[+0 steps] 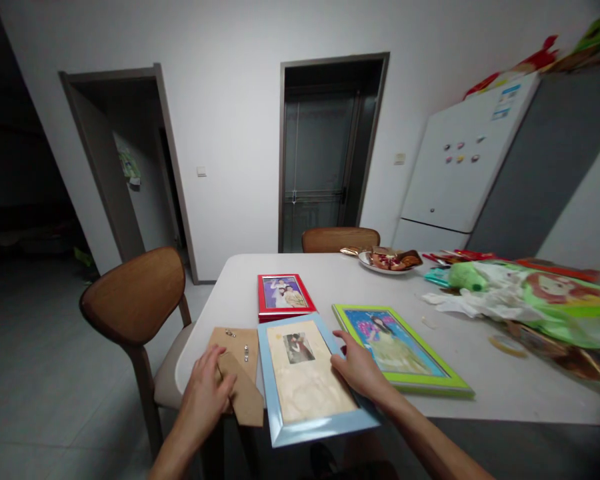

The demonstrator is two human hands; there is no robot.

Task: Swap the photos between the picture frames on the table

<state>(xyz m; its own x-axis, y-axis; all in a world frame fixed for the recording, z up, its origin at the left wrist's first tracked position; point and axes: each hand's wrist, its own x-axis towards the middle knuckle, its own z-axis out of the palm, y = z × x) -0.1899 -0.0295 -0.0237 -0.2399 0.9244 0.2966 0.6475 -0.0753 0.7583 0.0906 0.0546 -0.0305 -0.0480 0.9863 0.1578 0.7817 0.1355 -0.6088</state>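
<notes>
A light blue picture frame (323, 427) lies at the table's front edge, with a cream sheet bearing a small picture inside it. My right hand (357, 365) rests on its right side, fingers apart. To its left is a brown backing board (243, 343) with metal clips and a stand flap. My left hand (213, 383) touches this board and flap, thumb and fingers spread. Behind the blue frame sits a red frame (285, 297) with a picture of people. A green frame (400, 343) lies to the right, showing a figure in a yellow dress.
On the white table (220, 287), a plate of food (390, 260) stands at the back. Green plastic packaging (555, 300), tissues and a tape roll (507, 345) lie at the right. Wooden chairs stand left (135, 293) and behind (340, 240).
</notes>
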